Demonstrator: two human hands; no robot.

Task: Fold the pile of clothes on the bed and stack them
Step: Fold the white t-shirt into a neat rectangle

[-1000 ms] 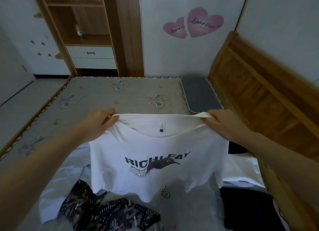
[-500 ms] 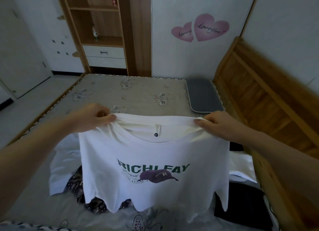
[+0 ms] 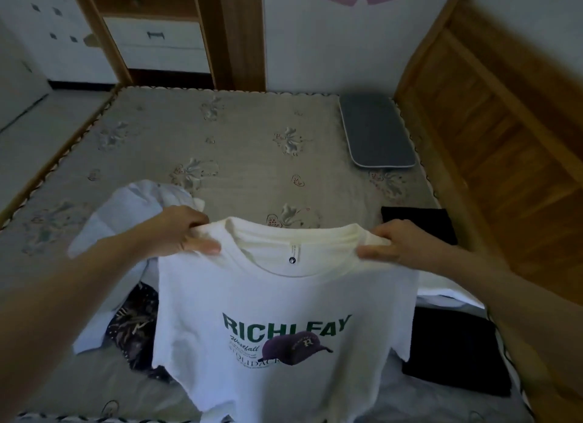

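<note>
A white T-shirt (image 3: 284, 299) with green lettering and a purple cap print hangs in the air over the near part of the bed, its front toward me. My left hand (image 3: 179, 231) pinches its left shoulder beside the collar. My right hand (image 3: 400, 241) pinches the right shoulder. Behind the shirt on the left lie a pale blue garment (image 3: 123, 220) and a dark patterned garment (image 3: 135, 324). On the right lie a white garment (image 3: 441, 293) and two black garments (image 3: 457, 353), one near and one further back (image 3: 419, 223).
The bed (image 3: 236, 144) has a grey flowered cover. A grey pillow (image 3: 377, 132) lies at its far right. A wooden headboard (image 3: 498, 113) runs along the right side. A wooden shelf unit with drawers (image 3: 157, 40) stands beyond the bed.
The shirt has been lowered and drawn nearer to me, with both hands still holding its shoulders. My view has tilted further down toward the bed.
</note>
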